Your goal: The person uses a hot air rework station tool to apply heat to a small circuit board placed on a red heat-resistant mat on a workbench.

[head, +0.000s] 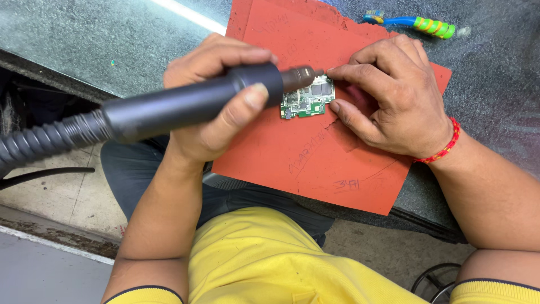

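Left hand (211, 95): its fingers (247, 101) were wrapped tight around the dark barrel of a hot-air tool (191, 104), thumb pressed on the near side of the barrel.
Hot-air tool: it lay slantwise across the scene, its metal nozzle (301, 77) pointing right and hanging just over the far edge of the circuit board (306, 100); its ribbed hose (39, 141) ran off to the left.
Right hand (394, 98): it held nothing; its fingers were curled down, the forefinger tip at the far right corner of the circuit board and the thumb tip touching its near right edge, pinning it flat.
Circuit board: small and green with grey chips, it lay on the red mat (315, 152), between the two hands.
Red mat: it sat on the dark speckled desk (84, 39), reaching its near edge.
Wrist: a red thread band (444, 147) circled the right wrist.
Far right: a blue and green toothbrush (416, 23) lay on the desk, beyond the mat.
Near: a yellow shirt (264, 259).
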